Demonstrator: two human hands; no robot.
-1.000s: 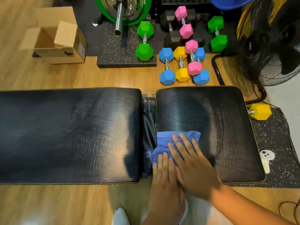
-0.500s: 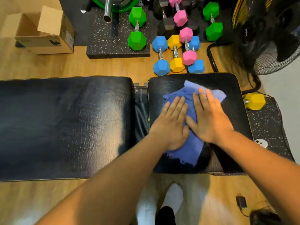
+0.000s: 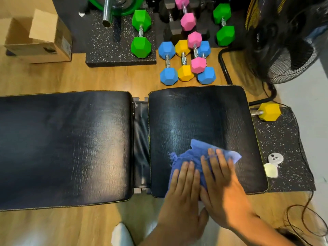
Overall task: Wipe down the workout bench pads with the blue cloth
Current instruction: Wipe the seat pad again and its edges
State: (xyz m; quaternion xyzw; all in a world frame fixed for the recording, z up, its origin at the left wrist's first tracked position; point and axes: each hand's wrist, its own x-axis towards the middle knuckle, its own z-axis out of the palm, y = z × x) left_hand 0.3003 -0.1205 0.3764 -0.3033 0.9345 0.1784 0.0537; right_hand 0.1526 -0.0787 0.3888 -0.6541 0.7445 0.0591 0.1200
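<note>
Head view: blue cloth (image 3: 195, 154) lies bunched on the near half of the short seat pad (image 3: 195, 116), the right-hand pad of the black worktop, w/ a frayed corner toward the pad's left edge and a flap sticking out to the right. Both grips are bare hands, laid flat on the cloth side by side. Left grip (image 3: 184, 189) has fingers straight & close together, palm over the pad's near edge, nothing curled round the cloth. Right grip (image 3: 223, 189) is also spread flat, fingers (image 3: 211, 157) straight on the cloth's far part, thumb touching the left grip; it looks a bit blurred. So both grips are apart/flat, pressing, not clamped on anything. Long back pad (image 3: 62, 148) sits to the left, apart from the seat pad by a narrow gap showing the frame (image 3: 141, 139); no cloth on it. Both pads are shiny w/ fine cracks. Behind the worktop on the wood floor (image 3: 71, 77): blue dumbbell (image 3: 167, 65), yellow dumbbell (image 3: 183, 60) & pink dumbbell (image 3: 196, 52) packed together, a green dumbbell (image 3: 141, 33) on a speckled mat (image 3: 120, 57), a cardboard box (image 3: 40, 41) w/ flap up at far left. Black fan (image 3: 287, 41) at top right. Another yellow dumbbell head (image 3: 269, 111) sits just beside the seat pad's right far corner, on a second speckled mat (image 3: 287, 144). A white-socked foot (image 3: 120, 235) shows at the bottom edge
</note>
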